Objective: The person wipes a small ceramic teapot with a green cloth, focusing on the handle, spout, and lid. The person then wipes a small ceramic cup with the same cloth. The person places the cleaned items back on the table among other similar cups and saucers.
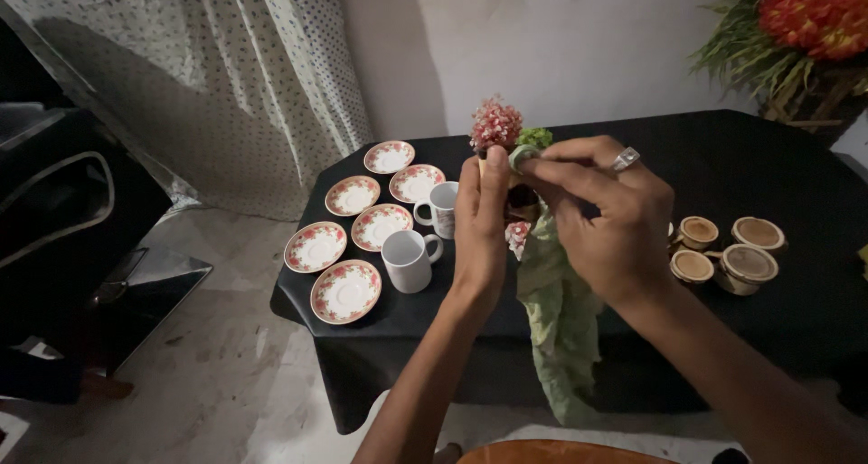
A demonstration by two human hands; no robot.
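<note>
Both hands hold an artificial flower sprig point(496, 123) above the surface point(723, 156): left hand point(480, 220) flat against its stem, right hand point(604, 213) pinched on a green bud point(533, 139). Light, soft and easily bent, it is probably best gripped low on the stem. Saucers point(348, 238), white mugs point(409, 259) and small brown cups point(723, 247) stand on the black cloth; a dotted curtain point(271, 75) hangs behind.

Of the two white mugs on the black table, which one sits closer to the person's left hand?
The rear mug, right beside the left hand and behind the saucers, with a red pattern near its handle. The other mug is plain white and stands nearer the table's front edge.
</note>
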